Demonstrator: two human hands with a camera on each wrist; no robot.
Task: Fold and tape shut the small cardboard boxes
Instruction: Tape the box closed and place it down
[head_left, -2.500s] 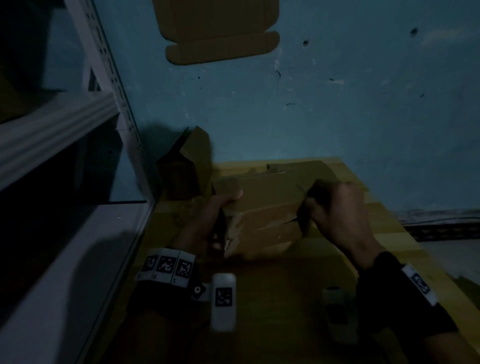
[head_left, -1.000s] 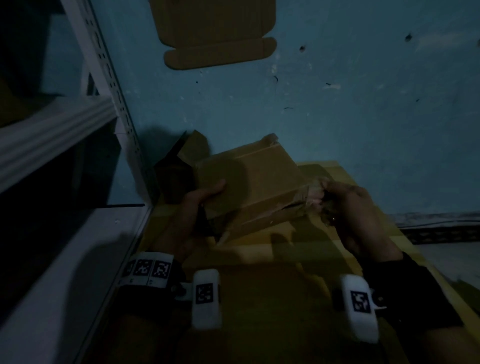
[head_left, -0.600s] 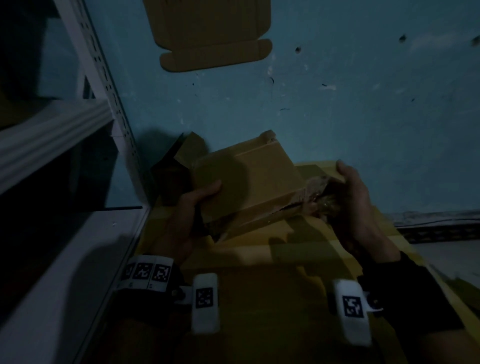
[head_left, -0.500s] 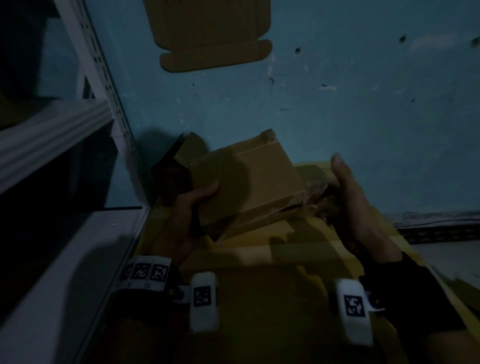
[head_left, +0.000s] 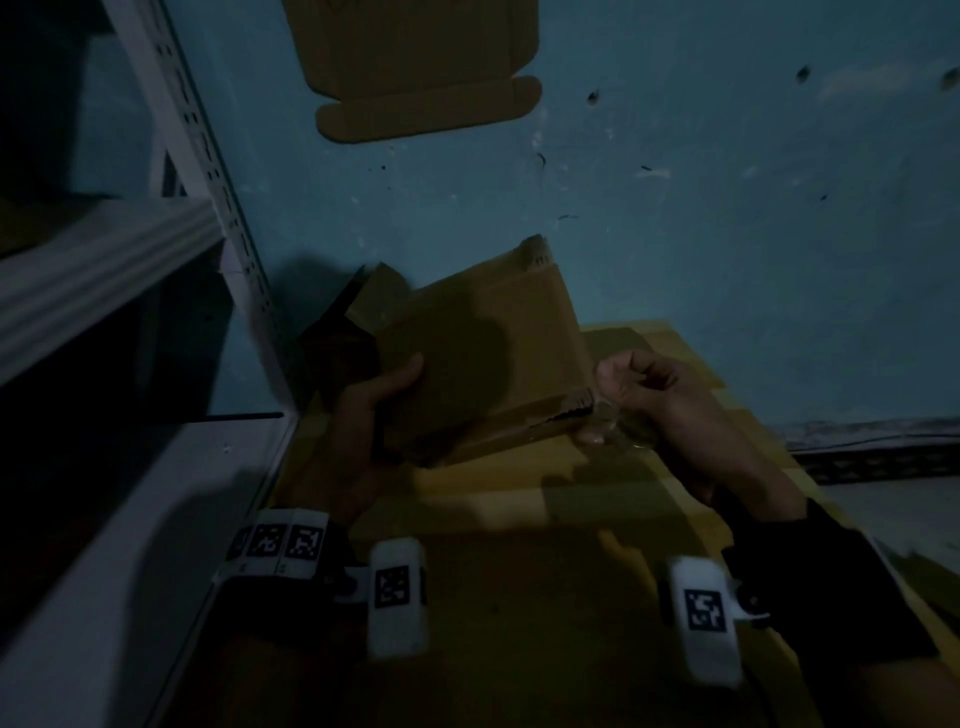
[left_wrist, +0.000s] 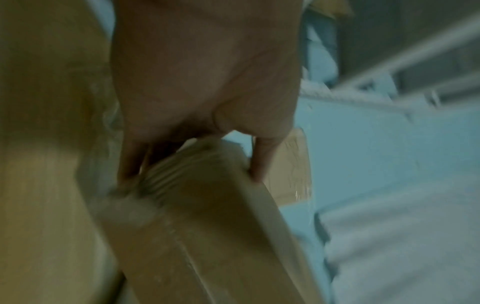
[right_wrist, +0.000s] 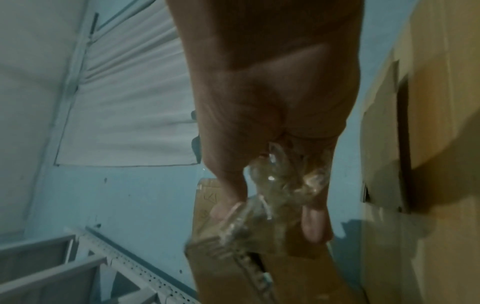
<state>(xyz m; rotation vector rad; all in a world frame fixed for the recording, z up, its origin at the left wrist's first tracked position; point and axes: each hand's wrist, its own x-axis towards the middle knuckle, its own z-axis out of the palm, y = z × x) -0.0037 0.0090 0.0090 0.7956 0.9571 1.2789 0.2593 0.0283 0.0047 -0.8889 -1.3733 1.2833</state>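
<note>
A small brown cardboard box is held tilted above the wooden table. My left hand grips its left end, thumb on the top face; the left wrist view shows the left hand with its fingers curled round the box. At the box's right corner my right hand pinches a crumpled strip of clear tape. In the right wrist view the tape runs from the right hand down to the box corner.
A white metal shelving rack stands along the left. Another cardboard box, partly open, sits behind the held one against the blue wall. A flat cardboard blank shows at the top. Flat cardboard lies on the table.
The box has come up off the table and tilted. My right hand, flat along the box's right end half a second ago, now curls and pinches the clear tape at that corner.
</note>
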